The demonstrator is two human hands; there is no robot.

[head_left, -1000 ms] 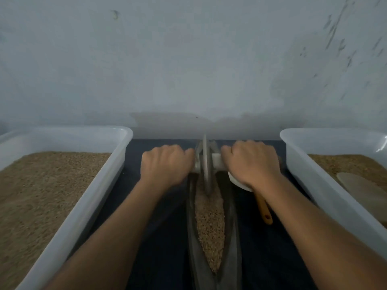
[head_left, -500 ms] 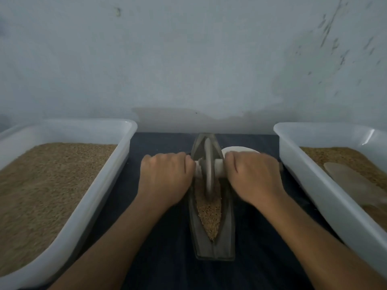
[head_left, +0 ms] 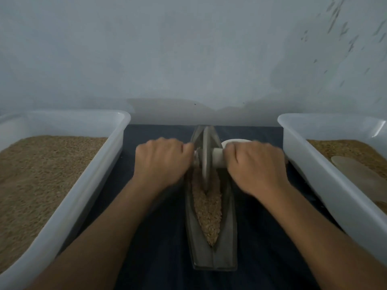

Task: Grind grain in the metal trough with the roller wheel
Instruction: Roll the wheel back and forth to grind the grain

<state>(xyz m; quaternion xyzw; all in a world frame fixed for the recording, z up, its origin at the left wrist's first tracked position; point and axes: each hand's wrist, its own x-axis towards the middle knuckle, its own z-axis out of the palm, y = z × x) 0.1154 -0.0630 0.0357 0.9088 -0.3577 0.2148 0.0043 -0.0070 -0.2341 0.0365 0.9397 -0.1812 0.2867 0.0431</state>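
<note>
Grey metal forms the long, boat-shaped trough (head_left: 211, 243) that lies in the centre of the frame on a dark blue surface (head_left: 163, 258), its near end pointing toward the bottom edge. Brown grain (head_left: 207, 212) fills its narrow channel. A roller wheel (head_left: 206, 162) stands upright on edge in the grain toward the far half of the trough, with a pale axle handle (head_left: 217, 159) sticking out to each side. The left hand (head_left: 162, 164), just left of centre, has its fingers curled round the left end of the handle; the right hand (head_left: 256, 166), just right of centre, is wrapped the same way round the right end. Both forearms reach in from the lower corners.

At the left edge a white plastic tub (head_left: 88, 185) holds a deep bed of the same kind of grain. At the right edge a second white tub (head_left: 318, 174) also holds grain, with a flat pale scoop-like piece (head_left: 360, 174) lying on top. A white rounded object (head_left: 234, 141) peeks out just behind the right hand; what it is cannot be told. A pale grey wall (head_left: 188, 49) fills the upper half.
</note>
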